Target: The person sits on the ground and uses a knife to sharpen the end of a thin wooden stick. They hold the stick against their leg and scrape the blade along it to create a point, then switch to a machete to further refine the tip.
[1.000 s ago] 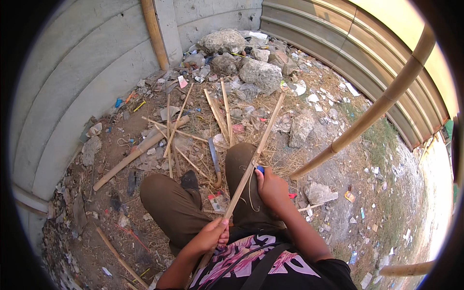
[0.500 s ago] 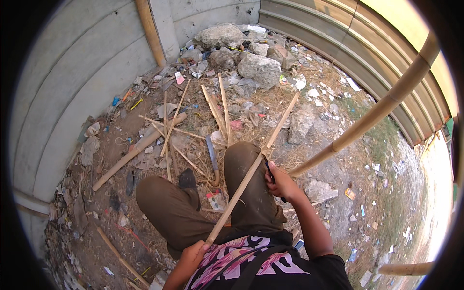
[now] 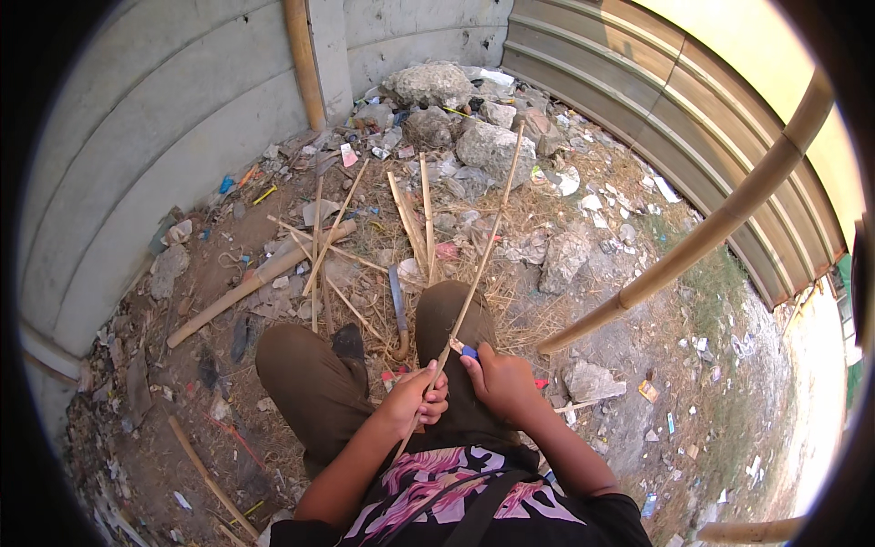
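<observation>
My left hand [image 3: 417, 399] is closed around a long, thin bamboo strip [image 3: 481, 264], gripping it near its lower end. The strip slants up and away past my right knee, its narrow edge turned up. Close by on the right, my right hand [image 3: 503, 383] is wrapped around a small knife [image 3: 468, 351] with a blue part showing by the thumb. The knife's front end meets the strip just beyond my left hand; most of its handle is hidden in my fingers. A machete [image 3: 398, 301] with a curved wooden handle lies on the ground between my knees.
Several split bamboo strips [image 3: 428, 214] and a thick bamboo piece [image 3: 264, 278] lie ahead on the littered ground. A bamboo pole [image 3: 674, 269] slants up at the right. Rocks [image 3: 497, 150] lie near the grey wall [image 3: 173, 137] and the metal fence [image 3: 656, 87].
My left hand has moved up and right along the strip, closer to my right hand. The strip has turned edge-on and stands steeper. My right hand has come lower and slightly left with the knife.
</observation>
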The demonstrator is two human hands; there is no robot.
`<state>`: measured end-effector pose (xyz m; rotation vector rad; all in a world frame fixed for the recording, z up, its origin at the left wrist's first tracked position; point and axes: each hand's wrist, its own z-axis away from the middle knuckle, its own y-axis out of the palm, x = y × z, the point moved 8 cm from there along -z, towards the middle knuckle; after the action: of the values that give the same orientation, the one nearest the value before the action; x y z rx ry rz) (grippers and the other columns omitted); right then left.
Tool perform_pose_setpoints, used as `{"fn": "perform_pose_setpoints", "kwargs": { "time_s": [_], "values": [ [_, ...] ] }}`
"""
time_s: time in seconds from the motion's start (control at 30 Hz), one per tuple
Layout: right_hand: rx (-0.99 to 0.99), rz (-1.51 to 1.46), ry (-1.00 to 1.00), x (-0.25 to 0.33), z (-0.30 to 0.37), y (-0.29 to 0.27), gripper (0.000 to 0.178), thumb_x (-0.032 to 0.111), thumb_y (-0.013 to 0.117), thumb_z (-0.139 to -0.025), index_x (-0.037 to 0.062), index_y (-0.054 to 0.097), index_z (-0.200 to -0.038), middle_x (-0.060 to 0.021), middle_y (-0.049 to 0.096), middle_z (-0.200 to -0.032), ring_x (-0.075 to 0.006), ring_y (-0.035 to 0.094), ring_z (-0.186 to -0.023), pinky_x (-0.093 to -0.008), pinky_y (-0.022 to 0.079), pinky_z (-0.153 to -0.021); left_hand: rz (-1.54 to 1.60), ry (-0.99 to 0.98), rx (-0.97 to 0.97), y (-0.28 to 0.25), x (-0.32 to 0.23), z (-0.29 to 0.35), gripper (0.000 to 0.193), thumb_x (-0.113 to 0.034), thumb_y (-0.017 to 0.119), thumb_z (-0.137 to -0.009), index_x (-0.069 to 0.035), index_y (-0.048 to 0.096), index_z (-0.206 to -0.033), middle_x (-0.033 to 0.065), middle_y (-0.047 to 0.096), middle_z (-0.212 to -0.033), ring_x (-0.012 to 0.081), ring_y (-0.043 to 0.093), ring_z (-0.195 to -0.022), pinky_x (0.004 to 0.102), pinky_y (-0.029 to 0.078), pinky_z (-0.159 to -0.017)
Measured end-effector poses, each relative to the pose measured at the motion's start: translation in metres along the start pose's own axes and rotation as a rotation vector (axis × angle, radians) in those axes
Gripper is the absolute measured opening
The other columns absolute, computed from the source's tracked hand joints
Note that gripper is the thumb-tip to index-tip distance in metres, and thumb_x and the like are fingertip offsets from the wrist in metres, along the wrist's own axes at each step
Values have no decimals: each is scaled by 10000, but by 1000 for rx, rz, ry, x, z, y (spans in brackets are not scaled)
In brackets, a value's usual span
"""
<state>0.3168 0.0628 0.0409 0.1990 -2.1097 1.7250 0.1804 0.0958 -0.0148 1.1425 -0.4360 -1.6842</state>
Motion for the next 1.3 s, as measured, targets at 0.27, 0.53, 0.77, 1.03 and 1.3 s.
{"fn": "perform_pose_setpoints", "kwargs": {
  "time_s": [0.27,0.53,0.77,1.03,1.3],
  "values": [
    [42,6,22,2,-2,4,408,409,480,-1027,31,519,-881,-191,614,-588,-404,625,-531,-489,483,-489,75,-93,86,2,9,0,431,-497,299,-1077,-159,404,-831,-72,316,-594,36,253,-420,219,227,-394],
    [54,22,65,0,-5,0,423,415,480,-1026,30,529,-859,-198,619,-595,-409,628,-536,-495,478,-481,73,-68,30,3,17,5,444,-495,311,-1077,-148,383,-810,-61,305,-586,46,237,-419,230,184,-390],
    [-4,7,114,-1,-7,0,431,433,486,-1020,36,541,-861,-185,623,-590,-406,630,-532,-497,481,-482,-47,-81,-61,-4,21,26,438,-485,279,-1084,-148,383,-825,-55,310,-592,48,239,-424,240,195,-398],
    [-24,33,148,-1,-2,-2,466,468,476,-1015,44,559,-842,-175,633,-589,-395,643,-532,-494,490,-486,-26,-130,-49,-12,41,55,441,-476,258,-1090,-136,376,-837,-42,312,-612,52,226,-453,225,200,-420],
    [-42,-27,356,-15,-10,0,493,460,427,-1032,22,592,-876,-218,659,-680,-430,660,-637,-530,507,-574,-267,-130,-86,-27,58,107,454,-445,227,-1101,-104,402,-858,-35,340,-637,51,251,-521,184,223,-470]
  ]
}}
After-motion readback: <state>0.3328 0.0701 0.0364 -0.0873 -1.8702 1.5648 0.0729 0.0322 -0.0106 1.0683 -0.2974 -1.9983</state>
